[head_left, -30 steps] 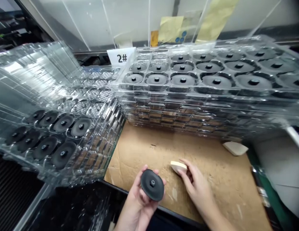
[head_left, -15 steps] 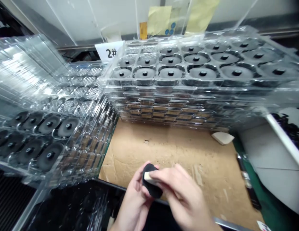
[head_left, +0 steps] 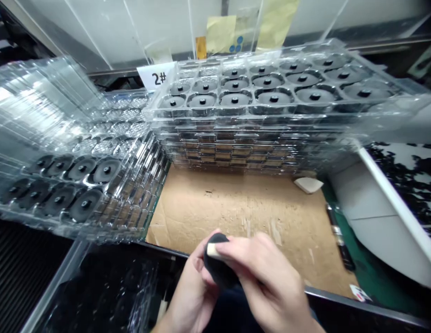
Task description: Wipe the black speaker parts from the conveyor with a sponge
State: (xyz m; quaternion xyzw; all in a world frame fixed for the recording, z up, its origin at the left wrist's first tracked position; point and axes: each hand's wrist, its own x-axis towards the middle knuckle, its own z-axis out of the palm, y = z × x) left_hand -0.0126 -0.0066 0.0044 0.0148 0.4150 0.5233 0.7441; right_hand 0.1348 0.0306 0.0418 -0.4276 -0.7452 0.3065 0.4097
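My left hand (head_left: 197,286) is closed around a black round disc (head_left: 218,268), held tilted above the front edge of the cardboard. Between the fingertips of my right hand (head_left: 267,277) is a small cream sponge piece (head_left: 212,250), pressed against the disc's face. The right fingers hide most of the sponge and part of the disc. A white wedge-shaped sponge (head_left: 309,184) lies on the cardboard (head_left: 229,203) near its back right corner.
Stacked clear trays of black discs stand at the back (head_left: 236,111) and left (head_left: 104,185). On the right are a black marker (head_left: 340,238) and a white box (head_left: 385,217) with black pieces. A dark tray (head_left: 97,282) sits lower left.
The camera view has shifted, so the cardboard and right-side items appear further left and higher. Both hands still hold the disc and sponge, with the disc turned slightly.
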